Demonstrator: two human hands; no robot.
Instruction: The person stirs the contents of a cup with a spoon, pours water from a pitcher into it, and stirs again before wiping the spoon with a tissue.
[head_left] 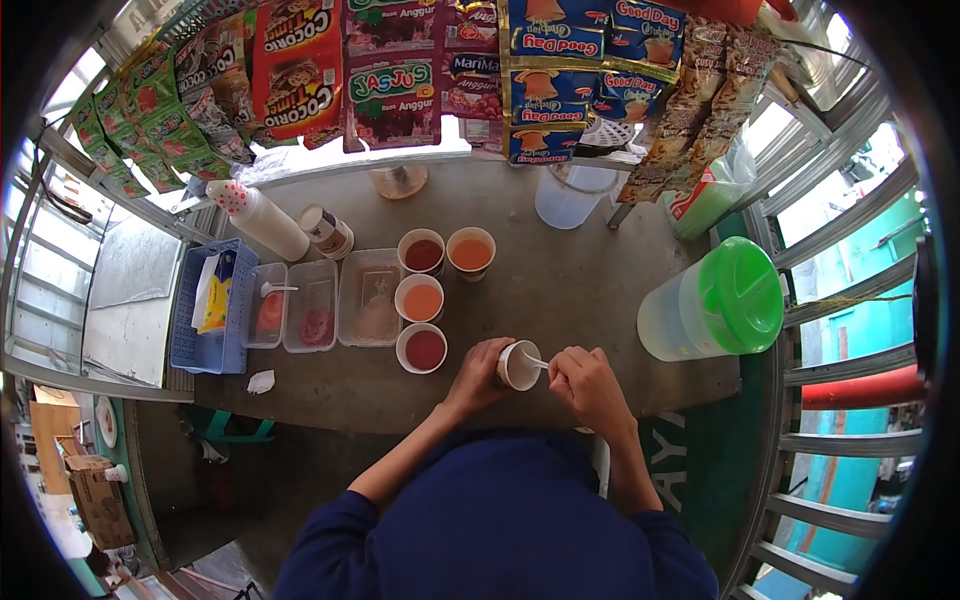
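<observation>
At the near edge of the grey table (590,290), a person's left hand (477,376) curls around the side of a paper cup (517,366), its open mouth tipped toward the camera. The right hand (588,384) is closed, pinching the handle of a white spoon (535,361) whose other end reaches inside that cup; what lies at the bottom is hard to tell. Just beyond the left hand stand four filled cups (422,349), three in a column and one beside the farthest, two holding dark red liquid and two orange. Left of them sit three clear tubs (371,263) with reddish and pale brown contents, the leftmost with a small white scoop (278,288) in it, then a blue basket (182,310) holding a yellow-and-white packet (214,295). A white bottle (268,226) and stacked paper cups (328,232) stand behind the tubs. On the right is a translucent pitcher (680,312) with a green lid (741,296). Sachets (393,105) hang in strips overhead.
</observation>
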